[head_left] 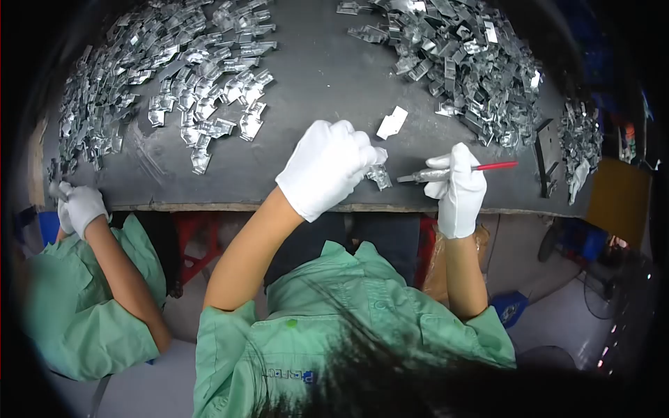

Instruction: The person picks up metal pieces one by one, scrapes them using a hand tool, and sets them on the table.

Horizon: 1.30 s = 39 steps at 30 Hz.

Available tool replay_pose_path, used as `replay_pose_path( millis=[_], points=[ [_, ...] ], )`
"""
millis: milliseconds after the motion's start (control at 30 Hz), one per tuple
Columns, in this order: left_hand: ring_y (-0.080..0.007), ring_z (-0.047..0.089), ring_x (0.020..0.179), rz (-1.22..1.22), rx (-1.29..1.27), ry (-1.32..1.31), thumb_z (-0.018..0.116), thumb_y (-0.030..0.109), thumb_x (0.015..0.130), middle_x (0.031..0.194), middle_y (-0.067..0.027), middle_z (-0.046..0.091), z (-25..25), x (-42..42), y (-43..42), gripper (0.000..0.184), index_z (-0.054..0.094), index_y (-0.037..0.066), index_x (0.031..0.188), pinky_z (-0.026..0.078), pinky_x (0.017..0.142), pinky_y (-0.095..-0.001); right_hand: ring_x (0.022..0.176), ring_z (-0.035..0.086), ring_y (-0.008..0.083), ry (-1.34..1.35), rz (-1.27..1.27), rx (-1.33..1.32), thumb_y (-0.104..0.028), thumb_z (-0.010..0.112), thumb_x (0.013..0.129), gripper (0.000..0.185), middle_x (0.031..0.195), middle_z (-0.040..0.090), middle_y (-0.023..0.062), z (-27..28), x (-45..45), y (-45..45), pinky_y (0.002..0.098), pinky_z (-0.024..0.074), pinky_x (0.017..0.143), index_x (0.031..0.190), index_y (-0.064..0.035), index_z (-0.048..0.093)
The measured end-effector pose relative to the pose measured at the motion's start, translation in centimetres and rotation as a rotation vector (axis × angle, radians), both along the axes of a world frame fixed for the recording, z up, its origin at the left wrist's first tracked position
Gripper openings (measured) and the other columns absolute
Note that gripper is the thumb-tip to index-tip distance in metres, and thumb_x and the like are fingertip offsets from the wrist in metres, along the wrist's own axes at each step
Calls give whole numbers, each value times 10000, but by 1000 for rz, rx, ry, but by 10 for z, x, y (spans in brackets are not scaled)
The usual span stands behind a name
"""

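Note:
My left hand (327, 167), in a white glove, pinches a small shiny metal part (380, 177) near the table's front edge. In my right hand (460, 184), also gloved, is a slim pen-like tool with a red rear end (496, 166). Its pale, wrapped-looking front (423, 175) points left toward the metal part, with a small gap between them. The tool's exact kind cannot be made out. Just beyond my hands a flat, bright metal piece (392, 122) lies on the dark tabletop (313, 83).
Heaps of similar metal parts cover the back left (202, 70) and back right (474, 70), with a smaller pile (580, 139) at the far right. A dark flat bracket (547, 157) lies beside that pile. At the left, a co-worker's gloved hands (83, 207) are at the table edge.

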<state>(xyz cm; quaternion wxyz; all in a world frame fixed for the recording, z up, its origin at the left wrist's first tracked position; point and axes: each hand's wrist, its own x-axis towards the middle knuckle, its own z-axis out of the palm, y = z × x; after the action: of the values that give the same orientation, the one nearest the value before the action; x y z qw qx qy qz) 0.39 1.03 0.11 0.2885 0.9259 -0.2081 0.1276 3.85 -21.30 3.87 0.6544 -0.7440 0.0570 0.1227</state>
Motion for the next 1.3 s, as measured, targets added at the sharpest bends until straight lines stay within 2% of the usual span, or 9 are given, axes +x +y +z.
replay_pose_path(
  millis=[333,400,467,567,700,767,1033,1100,1300],
  points=[
    [-252,578,736,-22,5,-19,729,20,703,753,15,594,-1,1,0,407,660,226,1047,461,638,-398,513,589,98,201,17,8,-242,584,1021,298,785,718,94,3,-13,22,249,440,478,857,-6,663],
    [-252,577,731,-23,8,-8,734,29,701,754,13,595,-1,2,0,400,662,224,1043,463,638,-400,527,611,128,-29,126,-64,-233,610,987,283,738,693,89,5,-16,27,270,452,486,795,-28,643],
    [-250,579,736,-12,19,-11,725,55,728,762,9,602,-3,3,-1,336,676,213,1021,458,635,-397,579,653,195,-936,574,-819,-228,657,889,260,673,641,75,2,-13,23,319,482,505,682,-89,582],
    [-246,583,751,-6,47,-19,700,95,773,778,1,610,-5,2,-3,221,700,192,972,445,630,-393,576,617,200,-1180,626,-983,-244,697,751,157,614,571,39,9,-47,47,354,489,501,734,-137,583],
    [-256,581,708,-2,-21,-59,759,44,707,746,16,618,-3,4,-3,326,686,212,976,466,619,-407,540,609,170,-1110,525,-848,-164,682,856,108,668,615,56,13,-4,28,295,477,504,833,-68,639],
    [-257,582,714,3,-22,-46,757,32,697,755,14,621,0,3,-3,341,687,205,982,465,635,-408,559,586,86,144,-37,140,-301,601,1021,327,752,689,78,10,-9,22,236,435,492,852,-26,650],
    [-261,585,725,-5,-23,-9,766,54,711,753,11,627,1,4,-2,307,697,199,974,469,651,-411,526,570,84,224,32,89,-294,612,1014,320,715,683,62,1,-12,23,233,419,474,841,-27,654],
    [-261,587,726,5,-12,-7,763,61,714,749,10,627,0,4,-2,295,701,199,967,470,651,-409,512,550,183,-1002,439,-609,-150,673,865,97,614,562,38,-5,-7,26,316,419,463,798,-84,650],
    [-264,598,721,27,68,1,765,62,722,747,-1,634,7,0,-3,251,714,195,929,472,632,-406,560,552,177,-1094,678,-849,-155,670,772,64,605,511,-22,18,-20,28,324,416,489,749,-211,648]
  ],
)
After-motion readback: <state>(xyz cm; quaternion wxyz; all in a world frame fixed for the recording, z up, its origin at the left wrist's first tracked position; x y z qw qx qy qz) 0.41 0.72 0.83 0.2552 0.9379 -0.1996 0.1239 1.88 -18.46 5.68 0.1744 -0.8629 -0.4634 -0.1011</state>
